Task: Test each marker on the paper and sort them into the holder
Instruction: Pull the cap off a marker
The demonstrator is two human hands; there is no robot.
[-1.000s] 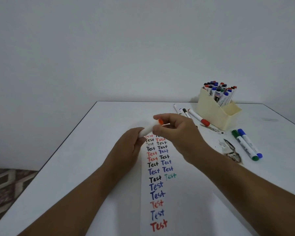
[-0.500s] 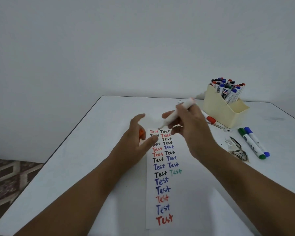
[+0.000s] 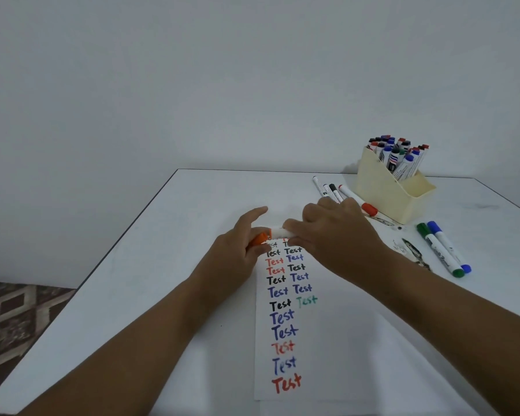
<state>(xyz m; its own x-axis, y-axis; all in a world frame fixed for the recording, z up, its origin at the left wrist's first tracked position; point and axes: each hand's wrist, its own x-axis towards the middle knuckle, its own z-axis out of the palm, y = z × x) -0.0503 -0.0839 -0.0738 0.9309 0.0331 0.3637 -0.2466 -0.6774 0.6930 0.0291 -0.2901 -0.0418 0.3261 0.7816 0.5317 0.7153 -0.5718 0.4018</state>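
My right hand (image 3: 336, 235) grips the white barrel of a marker (image 3: 278, 233), held level above the top of the paper strip (image 3: 312, 340). My left hand (image 3: 240, 250) pinches its orange cap (image 3: 258, 239) at the barrel's left end, index finger stretched out. Whether the cap is fully seated I cannot tell. The paper carries rows of "Test" in red, black, blue and green. The cream holder (image 3: 385, 193) stands at the back right, with several capped markers upright in it.
Three markers (image 3: 339, 193) lie left of the holder, one red-capped. A green marker (image 3: 440, 250) and a blue marker (image 3: 451, 247) lie side by side at the right. A crumpled wrapper (image 3: 412, 250) sits between them and my hand. The white table's left edge (image 3: 126, 235) borders patterned floor.
Half a second ago my right hand held the uncapped marker tip-down at the paper, the cap in my left hand apart from it. The hands have come together, with cap and barrel now end to end.
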